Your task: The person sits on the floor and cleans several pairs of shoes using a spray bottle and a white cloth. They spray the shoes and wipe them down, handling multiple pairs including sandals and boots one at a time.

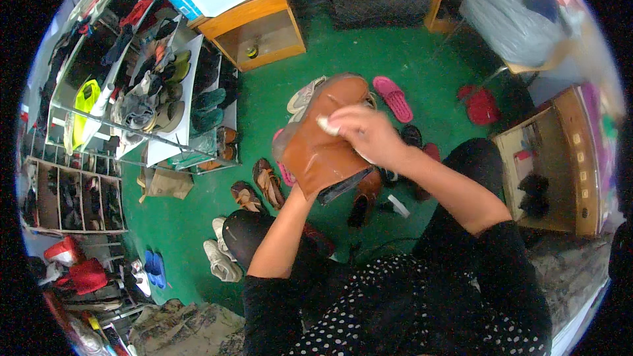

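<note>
A brown leather boot [329, 143] is held up in front of me, its toe pointing away and its dark shaft opening [344, 188] towards me. My left forearm [284, 237] reaches up to the underside of the shaft, and the boot rests on that hand, whose fingers are hidden. Pinched in the fingers of my right hand [363, 131] is a small white pad or cloth [327, 126], against the upper side of the boot. The right hand is slightly blurred. Below the shaft opening, a second brown boot [363, 202] is on the green floor [336, 49].
Around the boots are pink slippers [394, 99], brown shoes [268, 183], pale sneakers [222, 262] and a white object [398, 206]. A metal shoe rack [148, 133] stands at left. A wooden cabinet [257, 24] is ahead; an open box [539, 168] stands at right.
</note>
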Demonstrator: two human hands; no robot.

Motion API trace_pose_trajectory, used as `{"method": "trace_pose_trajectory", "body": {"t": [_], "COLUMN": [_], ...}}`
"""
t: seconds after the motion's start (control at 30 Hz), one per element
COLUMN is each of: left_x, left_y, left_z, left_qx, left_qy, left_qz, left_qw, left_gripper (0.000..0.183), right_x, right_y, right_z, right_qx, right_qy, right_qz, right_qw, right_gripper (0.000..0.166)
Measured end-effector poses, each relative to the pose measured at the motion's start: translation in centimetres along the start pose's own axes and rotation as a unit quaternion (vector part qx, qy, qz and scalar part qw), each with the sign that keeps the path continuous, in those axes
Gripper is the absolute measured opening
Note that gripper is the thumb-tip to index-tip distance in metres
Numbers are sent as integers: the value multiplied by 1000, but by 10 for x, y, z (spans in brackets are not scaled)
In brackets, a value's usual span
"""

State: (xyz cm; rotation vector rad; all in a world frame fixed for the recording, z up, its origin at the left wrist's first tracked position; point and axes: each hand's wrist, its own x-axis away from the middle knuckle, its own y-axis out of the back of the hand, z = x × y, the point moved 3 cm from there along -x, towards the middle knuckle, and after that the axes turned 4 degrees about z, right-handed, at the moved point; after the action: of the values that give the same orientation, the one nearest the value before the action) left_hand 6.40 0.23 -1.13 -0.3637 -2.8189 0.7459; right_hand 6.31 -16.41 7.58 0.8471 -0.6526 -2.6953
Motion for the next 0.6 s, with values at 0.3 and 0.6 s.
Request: {"method": "trace_pose_trajectory", "body": {"t": [0.3, 0.6], "left_x": [-17, 18], "left_y": [113, 206], "left_z": [-49, -12], "left_qx": [70, 97], "left_qy": [-53, 66], "left_qz": [-221, -293], "left_qw": [971, 949], "left_gripper": [38, 33], "right_x": [14, 16], "right_y": [24, 95], "right_z": [14, -19], "right_qx": [-188, -407], "right_qy": [-70, -303], "right_qz": [333, -12], "right_qw": [921, 862], "right_gripper": [18, 25]}}
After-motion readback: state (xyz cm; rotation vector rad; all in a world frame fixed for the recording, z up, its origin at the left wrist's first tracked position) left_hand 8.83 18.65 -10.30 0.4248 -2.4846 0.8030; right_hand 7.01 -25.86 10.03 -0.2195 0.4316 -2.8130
